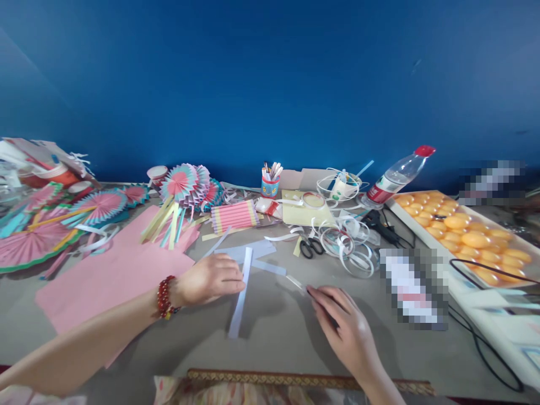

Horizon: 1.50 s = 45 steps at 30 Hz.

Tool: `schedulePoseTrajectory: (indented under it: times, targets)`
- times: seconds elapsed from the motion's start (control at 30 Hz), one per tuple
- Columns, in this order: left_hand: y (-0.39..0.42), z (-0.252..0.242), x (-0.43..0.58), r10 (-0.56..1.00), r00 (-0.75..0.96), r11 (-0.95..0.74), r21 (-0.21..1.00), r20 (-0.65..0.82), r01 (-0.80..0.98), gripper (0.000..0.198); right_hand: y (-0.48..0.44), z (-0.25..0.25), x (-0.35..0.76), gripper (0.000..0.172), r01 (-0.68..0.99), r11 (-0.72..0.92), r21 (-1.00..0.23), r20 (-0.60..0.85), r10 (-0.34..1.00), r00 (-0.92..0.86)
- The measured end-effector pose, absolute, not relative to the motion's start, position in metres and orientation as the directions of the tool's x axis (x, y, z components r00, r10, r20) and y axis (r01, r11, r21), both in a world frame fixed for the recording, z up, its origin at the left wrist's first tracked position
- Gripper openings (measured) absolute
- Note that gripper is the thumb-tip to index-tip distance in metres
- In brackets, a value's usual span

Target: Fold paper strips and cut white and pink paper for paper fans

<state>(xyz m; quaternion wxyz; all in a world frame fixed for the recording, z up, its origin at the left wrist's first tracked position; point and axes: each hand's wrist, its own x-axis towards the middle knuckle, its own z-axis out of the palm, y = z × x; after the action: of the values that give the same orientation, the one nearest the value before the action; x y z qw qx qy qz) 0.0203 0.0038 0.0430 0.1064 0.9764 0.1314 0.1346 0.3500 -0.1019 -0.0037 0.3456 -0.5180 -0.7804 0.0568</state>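
Observation:
My left hand (213, 277), with a red bead bracelet at its wrist, pinches a folded pale-blue paper strip (239, 304) by its edge. The strip stands slanted above the table. My right hand (343, 323) is closed at the fingertips on a slim, light-coloured stick-like piece (296, 282) with a dark end; blur hides its exact kind. More pale-blue paper pieces (268, 266) lie flat just beyond my hands. Black-handled scissors (312, 247) rest behind my right hand.
Pink paper sheets (126, 275) and folded paper fans (181, 185) lie left. At the back are a pen cup (270, 185) and curled white strips (358, 253). On the right stand a bottle (396, 177), a glue gun (382, 225) and a box of orange balls (476, 239).

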Motion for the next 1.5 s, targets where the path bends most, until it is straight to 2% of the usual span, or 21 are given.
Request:
schedulePoseTrajectory:
  times: [0.2,0.33,0.5,0.7,0.97,1.07,1.23,1.5]
  targets:
    - [0.007,0.024,0.013,0.193,0.963,-0.937,0.327,0.188,0.124,0.020,-0.100,-0.007,0.350,0.029,0.791,0.441,-0.425,0.439,0.864,-0.246]
    - [-0.003,0.021,0.020,0.300,0.941,-0.924,0.295,0.159,0.244,0.014,-0.098,-0.006,0.346,0.031,0.792,0.459,-0.402,0.399,0.867,-0.299]
    - [-0.021,0.007,0.036,0.472,0.867,-0.875,0.210,0.163,0.437,0.020,-0.094,-0.002,0.338,0.033,0.780,0.476,-0.405,0.345,0.870,-0.352]
    - [-0.027,-0.006,0.041,0.514,0.837,-0.849,0.248,0.185,0.467,0.017,-0.093,-0.003,0.331,0.039,0.786,0.481,-0.387,0.303,0.872,-0.385]
    - [-0.030,-0.006,0.038,0.511,0.844,-0.855,0.203,0.166,0.477,0.023,-0.091,0.003,0.326,0.036,0.776,0.499,-0.386,0.241,0.866,-0.438]
    - [-0.032,-0.006,0.037,0.473,0.871,-0.873,0.208,0.131,0.442,0.031,-0.091,0.005,0.326,0.036,0.776,0.504,-0.378,0.223,0.864,-0.452]
    - [-0.029,0.000,0.041,0.342,0.939,-0.916,0.237,0.040,0.324,0.068,-0.090,0.008,0.326,0.035,0.774,0.509,-0.378,0.219,0.861,-0.459]
    - [-0.026,0.002,0.042,0.320,0.947,-0.911,0.276,0.008,0.305,0.076,-0.089,0.010,0.328,0.034,0.774,0.533,-0.340,0.233,0.846,-0.480]
